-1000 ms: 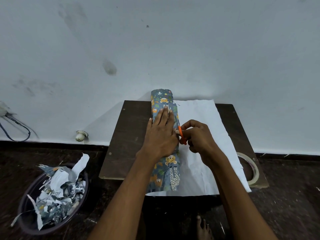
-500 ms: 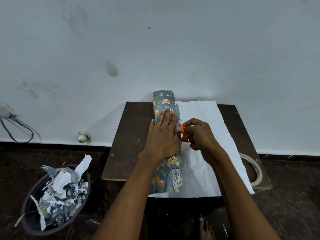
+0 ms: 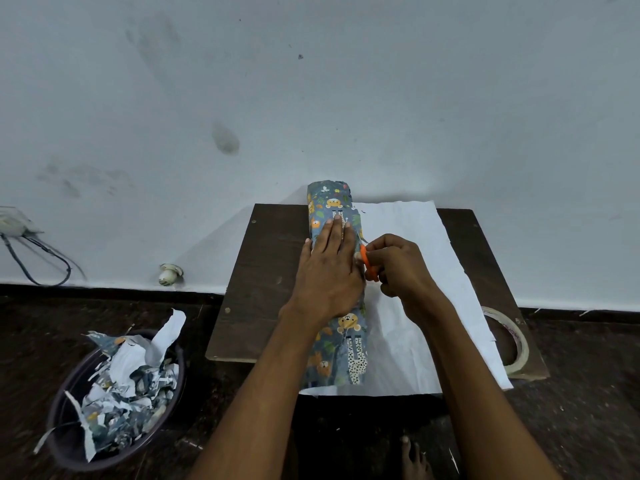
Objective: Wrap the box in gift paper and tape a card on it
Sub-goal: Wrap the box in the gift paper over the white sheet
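since the earlier frames almost nothing has shifted: the right hand (image 3: 398, 268) with its orange-handled scissors (image 3: 370, 265) has crept slightly farther along the paper edge, and the left hand (image 3: 329, 271) stays pressed flat.

the dark brown wooden table (image 3: 273, 271) stands against the pale wall. across its right half lies the large sheet of gift paper, white side up (image 3: 433, 289), running off the near edge. on the sheet's left part sits the long box already covered by the blue animal-print side of the paper (image 3: 343, 344), stretching from near to far. the left hand lies on top of it with fingers straight and spread, holding the fold down. the right hand is curled around the scissors just beside the box's right edge; the blades are hidden, so i cannot tell how wide they stand.

a roll of clear tape (image 3: 512, 341) rests at the table's near right corner. a dark round bin of paper scraps (image 3: 114, 400) sits on the floor to the left.

by my reading, the wrap is only begun: the spare paper is being trimmed, the seam and ends are untaped, and no card is in view.
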{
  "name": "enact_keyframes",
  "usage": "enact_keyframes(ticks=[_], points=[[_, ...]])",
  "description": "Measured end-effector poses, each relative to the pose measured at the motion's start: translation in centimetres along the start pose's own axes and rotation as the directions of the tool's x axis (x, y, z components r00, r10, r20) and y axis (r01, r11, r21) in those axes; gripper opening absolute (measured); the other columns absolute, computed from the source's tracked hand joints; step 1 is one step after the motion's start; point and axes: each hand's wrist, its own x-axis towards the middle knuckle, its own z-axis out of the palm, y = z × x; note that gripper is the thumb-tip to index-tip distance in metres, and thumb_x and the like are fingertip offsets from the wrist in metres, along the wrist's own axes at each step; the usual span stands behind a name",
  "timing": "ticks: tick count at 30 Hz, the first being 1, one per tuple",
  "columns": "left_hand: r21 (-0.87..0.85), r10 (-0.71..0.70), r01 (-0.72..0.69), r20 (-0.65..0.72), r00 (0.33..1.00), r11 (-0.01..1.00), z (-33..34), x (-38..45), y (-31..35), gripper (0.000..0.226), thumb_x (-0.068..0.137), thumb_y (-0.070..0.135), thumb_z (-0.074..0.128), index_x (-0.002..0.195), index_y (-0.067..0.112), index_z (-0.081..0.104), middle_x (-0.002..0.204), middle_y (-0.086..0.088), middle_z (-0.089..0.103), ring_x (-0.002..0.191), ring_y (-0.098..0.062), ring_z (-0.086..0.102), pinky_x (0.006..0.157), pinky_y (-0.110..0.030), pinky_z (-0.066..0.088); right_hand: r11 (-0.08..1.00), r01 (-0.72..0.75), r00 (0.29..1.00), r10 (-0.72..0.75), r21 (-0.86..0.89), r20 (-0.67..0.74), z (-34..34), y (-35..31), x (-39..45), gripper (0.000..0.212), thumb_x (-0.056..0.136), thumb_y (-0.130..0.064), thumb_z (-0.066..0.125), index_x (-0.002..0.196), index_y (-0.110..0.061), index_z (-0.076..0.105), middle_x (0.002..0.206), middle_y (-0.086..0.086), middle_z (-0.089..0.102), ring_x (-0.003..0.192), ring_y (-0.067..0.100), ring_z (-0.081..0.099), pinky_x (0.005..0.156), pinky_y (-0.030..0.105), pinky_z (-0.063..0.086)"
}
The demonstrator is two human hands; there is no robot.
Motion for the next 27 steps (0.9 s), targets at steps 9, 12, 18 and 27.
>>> enact_keyframes(ticks=[9, 12, 18, 27], points=[[0.024, 0.004, -0.004, -0.004, 1.000, 1.000, 0.2, 0.1, -0.1, 0.066, 0.108, 0.036, 0.030, 0.162, 0.015, -0.003, 0.170, -0.003, -0.011, 0.156, -0.018, -0.013, 0.125, -0.046, 0.000, 1.000, 0.003, 1.000, -0.003, -0.003, -0.008, 0.1, 0.0, 0.0, 0.009, 0.088, 0.002, 0.063, 0.083, -0.005, 0.064, 0.063, 0.003, 0.055, 0.041, 0.006, 0.046, 0.035, 0.013, 0.031], [0.016, 0.002, -0.002, -0.008, 1.000, 1.000, 0.2, 0.1, 0.0, 0.066, 0.108, 0.036, 0.030, 0.162, 0.015, -0.002, 0.170, -0.003, -0.010, 0.156, -0.018, -0.013, 0.125, -0.046, 0.000, 1.000, 0.008, 1.000, -0.009, -0.028, -0.013, 0.2, -0.1, 0.2, 0.004, 0.089, -0.001, 0.064, 0.086, -0.004, 0.065, 0.064, 0.003, 0.056, 0.051, 0.013, 0.047, 0.035, 0.015, 0.031], [0.011, 0.004, -0.004, 0.002, 1.000, 1.000, 0.2, 0.1, -0.1, 0.067, 0.108, 0.036, 0.031, 0.162, 0.015, -0.003, 0.170, -0.003, -0.011, 0.156, -0.018, -0.013, 0.125, -0.046, -0.001, 1.000, 0.022, 1.000, -0.022, 0.003, -0.022, 0.4, 0.2, 0.5, 0.006, 0.088, 0.002, 0.070, 0.088, -0.001, 0.065, 0.067, 0.004, 0.056, 0.055, 0.015, 0.048, 0.035, 0.012, 0.032], [-0.002, -0.002, 0.002, -0.014, 1.000, 1.000, 0.4, 0.2, -0.1, 0.066, 0.108, 0.035, 0.031, 0.162, 0.015, -0.003, 0.170, -0.002, -0.010, 0.156, -0.017, -0.013, 0.126, -0.046, -0.001, 1.000, 0.016, 1.000, -0.016, 0.007, -0.023, 0.5, 0.1, 1.2, 0.007, 0.087, 0.002, 0.070, 0.085, -0.002, 0.064, 0.063, 0.003, 0.057, 0.049, 0.011, 0.047, 0.036, 0.014, 0.033]])
